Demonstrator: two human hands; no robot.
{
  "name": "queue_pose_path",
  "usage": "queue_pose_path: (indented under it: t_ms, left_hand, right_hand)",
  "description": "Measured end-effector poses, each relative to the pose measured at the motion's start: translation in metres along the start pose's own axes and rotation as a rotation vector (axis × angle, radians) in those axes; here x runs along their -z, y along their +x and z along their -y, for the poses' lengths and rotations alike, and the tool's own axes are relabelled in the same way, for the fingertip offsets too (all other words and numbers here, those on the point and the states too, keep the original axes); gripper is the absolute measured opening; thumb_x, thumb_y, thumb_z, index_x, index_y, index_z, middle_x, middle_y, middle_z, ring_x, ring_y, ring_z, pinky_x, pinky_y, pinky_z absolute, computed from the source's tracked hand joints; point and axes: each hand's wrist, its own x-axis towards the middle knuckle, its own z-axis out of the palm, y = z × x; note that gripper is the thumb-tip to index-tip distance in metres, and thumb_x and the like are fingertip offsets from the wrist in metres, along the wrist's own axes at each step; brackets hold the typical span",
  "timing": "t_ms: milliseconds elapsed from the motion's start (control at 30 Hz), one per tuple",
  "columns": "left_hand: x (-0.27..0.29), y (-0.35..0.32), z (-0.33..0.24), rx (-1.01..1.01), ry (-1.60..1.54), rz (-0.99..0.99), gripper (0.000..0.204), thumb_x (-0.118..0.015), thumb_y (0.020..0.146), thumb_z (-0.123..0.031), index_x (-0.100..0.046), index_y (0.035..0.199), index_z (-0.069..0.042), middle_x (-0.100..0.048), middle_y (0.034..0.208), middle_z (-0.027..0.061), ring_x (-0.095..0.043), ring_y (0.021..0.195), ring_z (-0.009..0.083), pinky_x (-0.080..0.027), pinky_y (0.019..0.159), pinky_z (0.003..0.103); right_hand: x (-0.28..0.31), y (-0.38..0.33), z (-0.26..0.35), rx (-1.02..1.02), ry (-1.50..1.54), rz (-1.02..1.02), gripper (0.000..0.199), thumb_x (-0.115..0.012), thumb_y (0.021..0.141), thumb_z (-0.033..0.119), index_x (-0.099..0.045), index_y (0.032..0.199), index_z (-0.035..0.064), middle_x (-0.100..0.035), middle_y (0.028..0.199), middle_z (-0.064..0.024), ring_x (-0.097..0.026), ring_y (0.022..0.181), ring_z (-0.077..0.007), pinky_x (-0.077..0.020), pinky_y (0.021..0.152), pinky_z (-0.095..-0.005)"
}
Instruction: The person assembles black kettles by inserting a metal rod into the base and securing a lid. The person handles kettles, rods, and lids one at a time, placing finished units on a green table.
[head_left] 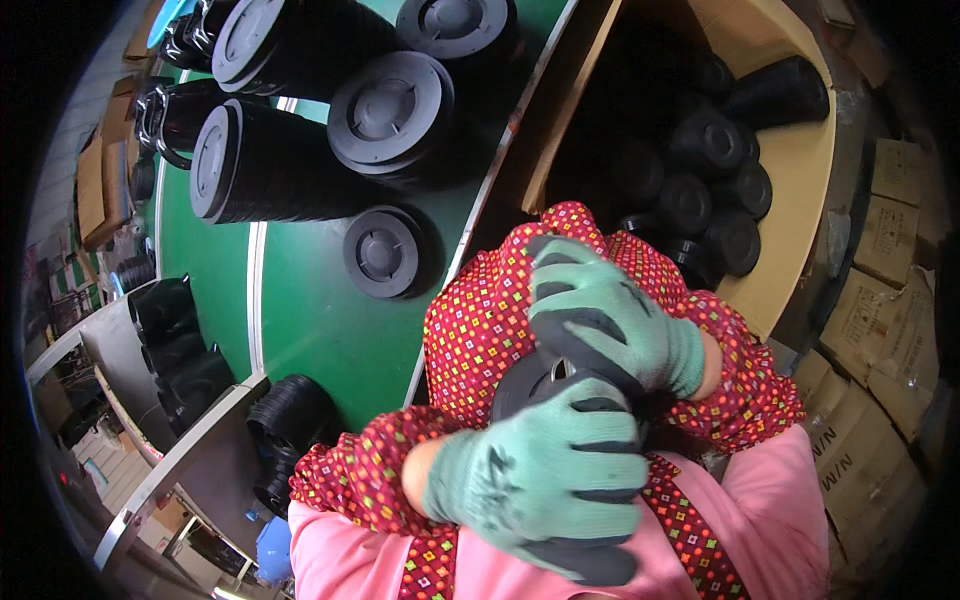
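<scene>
Black moulded plastic, the round ribbed pot (556, 378) looks light, stiff and a little slick. Your gloved left hand (540, 482) and right hand (600, 315) both clasp it against your chest (off the green desk (310, 310)); grip its rim.

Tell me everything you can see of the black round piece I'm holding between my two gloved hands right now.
The black round piece looks like moulded plastic, a disc-shaped base with a raised rim and a hub-like centre, like those on the green table. It is held close to the chest, its face tilted up toward the camera. Most of it is hidden: the left hand wraps over its lower front, and the right hand grips it from above. Both gloves are green with dark coated fingers. I cannot tell how deep it is behind.
</scene>
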Motion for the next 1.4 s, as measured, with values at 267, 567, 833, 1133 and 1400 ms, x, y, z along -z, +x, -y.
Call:
queue_pose_path:
  t_ms: [267,567,833,1133,1400]
  left_hand:
    - [0.053,-0.047,0.007,0.117,-0.621,-0.067,0.039,-0.066,0.098,-0.037,-0.070,0.089,0.001,-0.066,0.097,0.0200,-0.067,0.096,0.0422,-0.050,0.097,0.060]
    - [0.036,0.033,-0.075,0.818,0.796,0.493,0.078,-0.064,0.099,-0.032,-0.037,0.154,0.016,-0.047,0.142,0.0478,-0.062,0.119,0.0556,-0.058,0.096,0.048]
    - [0.076,0.009,-0.022,1.029,0.459,0.439,0.043,-0.072,0.094,-0.023,-0.061,0.131,-0.003,-0.072,0.091,0.0229,-0.072,0.083,0.0438,-0.058,0.074,0.048]
    - [0.104,0.001,0.048,0.705,0.380,0.670,0.045,-0.079,0.086,-0.028,-0.065,0.123,-0.006,-0.072,0.092,0.0183,-0.072,0.082,0.0415,-0.058,0.074,0.048]
    - [0.098,-0.026,0.073,0.458,0.406,0.421,0.027,-0.075,0.091,-0.021,-0.069,0.113,-0.006,-0.071,0.092,0.0174,-0.070,0.086,0.0432,-0.056,0.075,0.047]
  right_hand:
    - [0.042,0.010,0.046,-0.138,-0.378,0.245,0.060,-0.086,0.065,0.059,-0.065,0.089,0.0091,-0.060,0.083,-0.0095,-0.060,0.082,-0.0337,-0.0458,0.078,-0.0464]
    - [0.038,0.034,0.047,-0.254,-0.270,0.415,0.050,-0.089,0.067,0.042,-0.067,0.096,0.0093,-0.067,0.089,-0.0115,-0.067,0.087,-0.0360,-0.0517,0.079,-0.0480]
    - [0.019,0.020,0.080,-0.450,-0.507,0.183,0.060,-0.090,0.069,0.050,-0.064,0.101,0.0065,-0.065,0.090,-0.0110,-0.066,0.083,-0.0335,-0.0495,0.076,-0.0457]
    - [0.023,0.020,0.116,-0.688,-0.679,0.340,0.083,-0.075,0.089,0.054,-0.053,0.149,0.0016,-0.062,0.101,-0.0154,-0.066,0.086,-0.0319,-0.0540,0.076,-0.0454]
    - [0.002,0.016,0.114,-0.653,-0.886,0.193,0.070,-0.072,0.093,0.055,-0.062,0.137,0.0022,-0.066,0.099,-0.0126,-0.068,0.084,-0.0290,-0.0538,0.075,-0.0415]
